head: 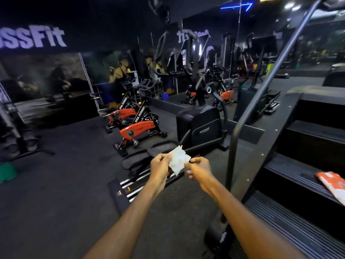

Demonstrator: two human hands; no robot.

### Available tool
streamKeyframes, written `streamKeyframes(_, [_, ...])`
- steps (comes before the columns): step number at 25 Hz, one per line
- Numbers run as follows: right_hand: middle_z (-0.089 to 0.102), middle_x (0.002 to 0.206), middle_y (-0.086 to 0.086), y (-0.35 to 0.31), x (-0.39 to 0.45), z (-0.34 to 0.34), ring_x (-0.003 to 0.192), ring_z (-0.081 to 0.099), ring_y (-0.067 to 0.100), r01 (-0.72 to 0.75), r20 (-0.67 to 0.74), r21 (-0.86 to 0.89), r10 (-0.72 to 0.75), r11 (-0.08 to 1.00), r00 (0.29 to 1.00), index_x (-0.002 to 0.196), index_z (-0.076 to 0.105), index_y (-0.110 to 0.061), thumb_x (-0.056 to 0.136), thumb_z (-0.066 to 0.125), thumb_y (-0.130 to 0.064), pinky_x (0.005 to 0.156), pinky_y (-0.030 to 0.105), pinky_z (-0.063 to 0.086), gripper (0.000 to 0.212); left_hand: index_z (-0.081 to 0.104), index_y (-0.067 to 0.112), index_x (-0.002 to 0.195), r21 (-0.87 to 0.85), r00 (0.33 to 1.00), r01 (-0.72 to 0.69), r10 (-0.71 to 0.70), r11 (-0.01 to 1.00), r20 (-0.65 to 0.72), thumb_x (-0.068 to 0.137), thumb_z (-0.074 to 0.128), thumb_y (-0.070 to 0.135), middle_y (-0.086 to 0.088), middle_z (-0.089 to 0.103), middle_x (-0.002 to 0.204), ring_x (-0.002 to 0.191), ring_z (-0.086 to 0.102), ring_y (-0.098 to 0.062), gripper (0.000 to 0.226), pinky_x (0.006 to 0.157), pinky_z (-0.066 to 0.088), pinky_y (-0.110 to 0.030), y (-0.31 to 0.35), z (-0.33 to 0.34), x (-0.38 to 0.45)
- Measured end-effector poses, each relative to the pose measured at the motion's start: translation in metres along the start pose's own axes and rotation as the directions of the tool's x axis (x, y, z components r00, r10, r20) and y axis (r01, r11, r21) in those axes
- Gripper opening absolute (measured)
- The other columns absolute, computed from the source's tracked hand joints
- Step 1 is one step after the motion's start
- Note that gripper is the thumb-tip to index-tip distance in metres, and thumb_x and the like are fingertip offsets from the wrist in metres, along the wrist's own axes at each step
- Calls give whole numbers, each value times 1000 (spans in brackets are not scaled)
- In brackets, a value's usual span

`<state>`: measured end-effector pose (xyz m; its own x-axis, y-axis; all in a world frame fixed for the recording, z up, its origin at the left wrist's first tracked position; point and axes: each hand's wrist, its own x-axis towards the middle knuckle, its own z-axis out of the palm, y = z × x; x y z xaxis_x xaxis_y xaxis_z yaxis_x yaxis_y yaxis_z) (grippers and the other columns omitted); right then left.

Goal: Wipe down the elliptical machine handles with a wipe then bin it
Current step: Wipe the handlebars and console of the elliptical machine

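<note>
From the head camera, both forearms reach forward and slightly inward, meeting in front of the person at the middle of the view. The left hand (161, 168) has its fingers curled, pinching the left edge of a white wipe (178, 160). The right hand (200, 170) pinches the wipe's right corner between thumb and forefinger, its other fingers loosely curled below. The wipe is crumpled and partly spread between the two hands, held in the air above the pedals (149, 156) of the black elliptical machine (200, 126), well short of its handles (192, 51) (these stand upright farther back, blurred against the mirror). To the left of the elliptical stand two red and black spin bikes (136, 129) on the dark floor (65, 184). On the right rise the black steps of a stair machine (298, 165), and an orange and white packet (332, 184) lies on one step
</note>
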<state>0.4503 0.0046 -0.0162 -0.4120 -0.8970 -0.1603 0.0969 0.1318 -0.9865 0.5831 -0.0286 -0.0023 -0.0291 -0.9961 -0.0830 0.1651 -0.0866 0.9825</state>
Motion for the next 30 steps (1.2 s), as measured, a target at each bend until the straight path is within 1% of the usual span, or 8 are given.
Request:
streamKeyframes(2, [62, 77, -3, 3, 6, 28, 75, 61, 18, 173, -153, -212, -207, 962, 966, 89, 59, -17, 78, 75, -16, 66, 29, 46, 19, 67, 9, 77, 89, 1000, -18, 18, 996, -2, 88, 63, 15, -19, 69, 81, 75, 62, -30, 14, 72, 52, -53, 5, -21, 9])
streamKeyframes(5, [72, 77, -3, -4, 26, 70, 77, 70, 16, 249, 50, -178, -244, 952, 968, 84, 68, -22, 81, 75, -34, 71, 37, 57, 14, 72, 6, 77, 103, 1000, -8, 8, 995, 5, 87, 60, 5, -21, 67, 74, 65, 62, -27, 15, 64, 49, -38, 16, -38, 33])
streamKeyframes(8, [74, 76, -1, -6, 65, 101, 73, 72, 15, 255, 106, -150, -240, 955, 965, 81, 69, -23, 78, 79, -40, 67, 35, 59, 20, 73, 2, 77, 65, 998, 56, -58, 996, 35, 83, 57, 0, -21, 61, 65, 51, 56, -27, 17, 57, 39, -31, 24, -44, 71])
streamKeyframes(14, [68, 79, 15, -30, 155, 143, 66, 67, 21, 70, 198, 153, -100, 986, 975, 87, 63, -3, 85, 64, 13, 57, 28, 56, 17, 71, 6, 83, 64, 996, 87, -87, 994, 3, 93, 61, 4, -12, 68, 73, 61, 60, -20, 14, 55, 49, -29, 32, -51, 188])
streamKeyframes(21, [61, 72, 16, -48, 267, 166, 60, 55, 22, -159, 20, 277, 160, 948, 987, 82, 62, 0, 81, 51, 12, 54, 29, 47, 17, 60, 8, 91, -120, 997, 39, -46, 992, -57, 101, 49, 13, -13, 68, 86, 75, 64, -26, 17, 69, 53, -37, 57, -45, 325])
streamKeyframes(23, [57, 68, 17, -40, 305, 175, 54, 52, 27, -198, -87, 150, 212, 969, 973, 70, 60, -4, 70, 56, 4, 52, 31, 43, 9, 58, 7, 96, -119, 999, 43, -45, 992, -12, 103, 45, 16, -11, 68, 85, 77, 65, -25, 17, 75, 55, -47, 59, -41, 367])
streamKeyframes(26, [65, 81, 10, -44, 359, 196, 74, 64, 33, -26, -322, -239, -54, 971, 945, 71, 62, -19, 66, 59, -11, 69, 40, 55, 10, 61, 10, 92, 28, 997, -42, 40, 999, 59, 101, 49, 19, -12, 68, 93, 85, 64, -23, 17, 85, 54, -46, 60, -29, 431])
streamKeyframes(30, [75, 94, -2, -85, 430, 247, 89, 68, 16, 228, -257, -171, -267, 959, 929, 96, 73, -22, 86, 60, -15, 82, 33, 54, 18, 63, 8, 89, 284, 928, -334, 261, 899, 268, 97, 54, 14, -3, 66, 83, 79, 61, -15, 14, 68, 47, -16, 83, -3, 510])
